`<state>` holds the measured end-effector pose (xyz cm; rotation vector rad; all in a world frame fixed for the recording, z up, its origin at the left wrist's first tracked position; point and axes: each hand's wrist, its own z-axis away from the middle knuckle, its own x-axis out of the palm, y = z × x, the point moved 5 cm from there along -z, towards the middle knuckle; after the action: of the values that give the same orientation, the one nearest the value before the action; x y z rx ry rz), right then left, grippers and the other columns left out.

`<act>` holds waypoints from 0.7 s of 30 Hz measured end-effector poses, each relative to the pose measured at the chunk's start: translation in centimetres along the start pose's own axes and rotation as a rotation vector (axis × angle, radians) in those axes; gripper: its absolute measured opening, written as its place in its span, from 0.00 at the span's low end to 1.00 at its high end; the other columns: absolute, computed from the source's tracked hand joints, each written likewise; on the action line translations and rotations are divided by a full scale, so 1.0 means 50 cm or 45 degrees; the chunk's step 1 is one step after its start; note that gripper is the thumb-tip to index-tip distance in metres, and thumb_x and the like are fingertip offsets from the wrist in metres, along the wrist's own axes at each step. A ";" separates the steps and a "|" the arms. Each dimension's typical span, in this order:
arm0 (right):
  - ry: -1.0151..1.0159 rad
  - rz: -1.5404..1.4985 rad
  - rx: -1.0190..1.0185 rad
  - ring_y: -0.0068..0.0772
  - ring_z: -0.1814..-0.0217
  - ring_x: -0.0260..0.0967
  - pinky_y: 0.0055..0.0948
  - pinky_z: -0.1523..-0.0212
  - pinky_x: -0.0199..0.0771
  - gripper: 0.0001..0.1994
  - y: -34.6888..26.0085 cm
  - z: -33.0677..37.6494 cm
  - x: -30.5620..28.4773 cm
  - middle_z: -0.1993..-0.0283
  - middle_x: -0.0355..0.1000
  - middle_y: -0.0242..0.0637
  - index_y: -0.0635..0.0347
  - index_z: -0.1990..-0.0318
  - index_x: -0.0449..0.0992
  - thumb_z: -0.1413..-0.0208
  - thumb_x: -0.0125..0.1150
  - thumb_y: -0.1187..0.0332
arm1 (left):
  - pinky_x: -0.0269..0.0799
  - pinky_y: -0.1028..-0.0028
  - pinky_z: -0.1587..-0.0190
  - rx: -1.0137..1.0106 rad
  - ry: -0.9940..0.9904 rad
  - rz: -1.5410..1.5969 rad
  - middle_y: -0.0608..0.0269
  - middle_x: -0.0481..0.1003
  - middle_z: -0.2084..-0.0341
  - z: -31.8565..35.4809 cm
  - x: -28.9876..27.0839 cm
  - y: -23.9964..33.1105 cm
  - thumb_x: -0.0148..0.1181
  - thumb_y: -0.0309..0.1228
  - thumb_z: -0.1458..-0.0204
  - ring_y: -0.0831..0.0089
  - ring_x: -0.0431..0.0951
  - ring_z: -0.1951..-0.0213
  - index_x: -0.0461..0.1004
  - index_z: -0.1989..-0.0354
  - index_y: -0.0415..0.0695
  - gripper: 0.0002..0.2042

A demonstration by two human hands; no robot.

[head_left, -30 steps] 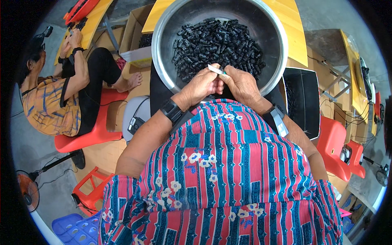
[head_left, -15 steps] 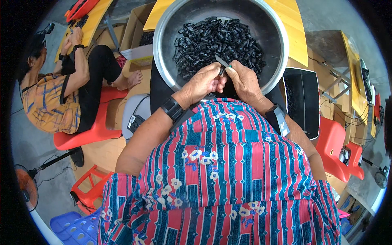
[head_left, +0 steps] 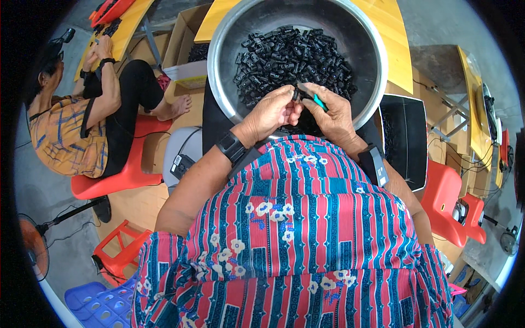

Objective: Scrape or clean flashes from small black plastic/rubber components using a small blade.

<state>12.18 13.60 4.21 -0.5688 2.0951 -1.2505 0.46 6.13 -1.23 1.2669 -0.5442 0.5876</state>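
Over the near rim of a large steel basin, both hands meet close together. Pinched in the fingers of my left hand is a small black plastic part, mostly covered by the fingertips. My right hand grips a small knife with a teal handle; its short grey blade points up and left beside the part. A heap of similar black plastic parts fills the basin's middle, just beyond my fingers.
A black-lined box stands right of the basin, near a red plastic chair. A cardboard box is at the back left. Farther left, another person sits working at a yellow table. A grey stool holds a black device.
My right hand has turned, so the knife's teal handle now shows more and its blade lies lower against the black part. My left hand stays nearly in place.
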 end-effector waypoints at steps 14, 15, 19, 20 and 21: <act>-0.056 0.243 -0.048 0.35 0.66 0.75 0.29 0.64 0.73 0.09 0.002 0.000 0.009 0.67 0.75 0.43 0.61 0.59 0.78 0.48 0.60 0.72 | 0.67 0.75 0.68 -0.031 0.062 0.141 0.65 0.66 0.74 0.003 -0.018 -0.003 0.40 0.36 0.36 0.77 0.67 0.73 0.64 0.61 0.45 0.09; -0.027 0.207 0.005 0.33 0.67 0.74 0.28 0.65 0.72 0.08 0.006 0.000 0.005 0.69 0.75 0.42 0.61 0.61 0.78 0.48 0.61 0.72 | 0.67 0.75 0.67 -0.006 -0.006 0.197 0.65 0.66 0.74 0.003 -0.016 0.002 0.42 0.37 0.37 0.77 0.66 0.73 0.64 0.62 0.46 0.09; 0.043 0.069 0.183 0.23 0.67 0.72 0.23 0.65 0.70 0.06 0.020 0.001 -0.011 0.70 0.74 0.36 0.64 0.65 0.78 0.50 0.62 0.74 | 0.65 0.76 0.67 -0.002 -0.028 0.157 0.65 0.67 0.73 0.002 -0.006 0.005 0.43 0.38 0.36 0.78 0.65 0.73 0.64 0.62 0.46 0.09; 0.045 0.069 0.184 0.23 0.67 0.72 0.23 0.65 0.70 0.06 0.016 0.000 -0.011 0.70 0.74 0.36 0.64 0.65 0.78 0.50 0.62 0.74 | 0.65 0.76 0.67 -0.004 -0.028 0.156 0.65 0.67 0.73 0.003 -0.003 0.006 0.43 0.38 0.36 0.78 0.65 0.73 0.64 0.62 0.46 0.09; 0.033 0.008 0.209 0.23 0.65 0.72 0.23 0.63 0.70 0.07 0.012 -0.001 -0.009 0.69 0.74 0.36 0.65 0.63 0.78 0.50 0.62 0.74 | 0.65 0.76 0.68 0.006 -0.006 0.115 0.65 0.67 0.73 0.004 -0.001 0.007 0.42 0.39 0.36 0.78 0.65 0.73 0.64 0.63 0.46 0.10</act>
<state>12.43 14.18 3.83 -0.4746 1.9900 -1.4178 0.16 6.02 -0.97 1.2535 -0.6065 0.6617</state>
